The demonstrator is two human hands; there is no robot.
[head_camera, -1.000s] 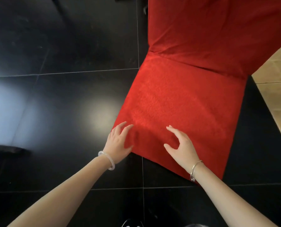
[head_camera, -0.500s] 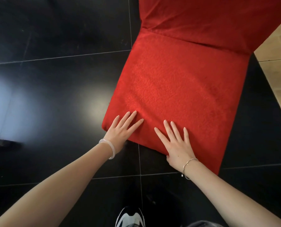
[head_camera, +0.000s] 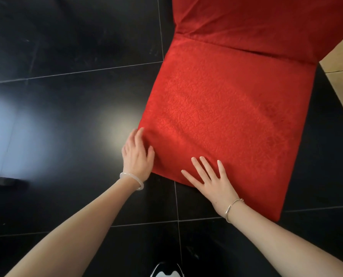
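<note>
Red cushion [head_camera: 226, 120] lay flat on the black tiled floor [head_camera: 66, 116]. Its far panel [head_camera: 266, 23] was folded up at the seam.

- **Right hand** [head_camera: 212, 182]: flat and spread, palm down on the near edge of the cushion, fingers straight, pressing and not gripping.
- **Left hand** [head_camera: 137, 154]: at the near-left corner, fingers close together along the side edge, thumb on top of the fabric. Couldn't tell if it was pinching the edge or just resting against it.

Step looked like smoothing and squaring the near panel on the floor.

How to do it well:
- The right palm should stay flat, with weight spread, so the panel doesn't slide on the glossy tile.
- The left hand should work the corner outward along the side, not lift it, or the fabric bunches toward the seam.
- Any push should run away from the seam toward the free edges.
- Both hands should stay near the front edge, since the corner there is what needs seating.

Risk: the slick floor could let the cushion skate sideways under an uneven push.

Other items: a bangle [head_camera: 132, 179] on the left wrist, a thin bracelet [head_camera: 231, 207] on the right, and a shoe tip [head_camera: 167, 271] at the bottom.
</note>
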